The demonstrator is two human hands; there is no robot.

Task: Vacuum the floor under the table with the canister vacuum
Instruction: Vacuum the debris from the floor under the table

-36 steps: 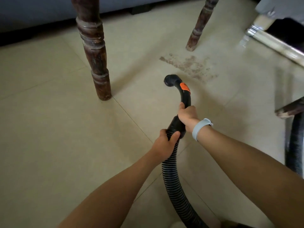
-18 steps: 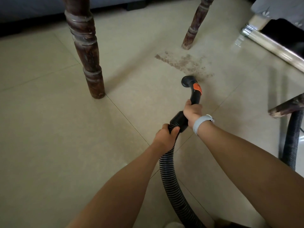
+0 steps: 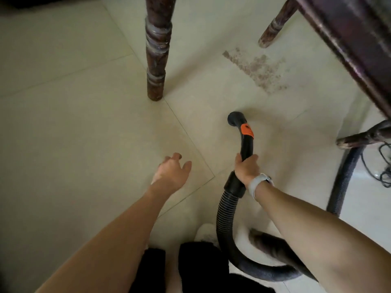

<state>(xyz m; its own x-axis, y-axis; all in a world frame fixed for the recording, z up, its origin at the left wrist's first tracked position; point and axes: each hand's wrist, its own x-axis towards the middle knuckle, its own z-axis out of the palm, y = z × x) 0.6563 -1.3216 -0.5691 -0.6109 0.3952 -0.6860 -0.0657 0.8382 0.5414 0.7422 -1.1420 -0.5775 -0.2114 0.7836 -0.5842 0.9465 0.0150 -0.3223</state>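
Observation:
My right hand [image 3: 246, 169] grips the black vacuum handle [image 3: 246, 142], which carries an orange tab and ends in a round open nozzle [image 3: 235, 118] just above the tiled floor [image 3: 74, 134]. The ribbed black hose [image 3: 225, 214] runs down from the handle and loops back under my right arm. My left hand [image 3: 172, 171] hovers free to the left of the hose with its fingers loosely spread, holding nothing. A patch of brown dirt [image 3: 257, 68] lies on the tiles beyond the nozzle, under the dark wooden table [image 3: 347, 39].
One turned table leg [image 3: 156, 49] stands ahead on the left, another [image 3: 275, 28] at the back right, and a third leg foot [image 3: 364, 138] at the right. More hose [image 3: 342, 182] and a black cable [image 3: 380, 166] lie at the right. My dark-trousered legs [image 3: 190, 269] are below.
My left hand has let go of the hose and moved out to the left. The view has risen and pulled back, and the nozzle now sits farther from the dirt patch.

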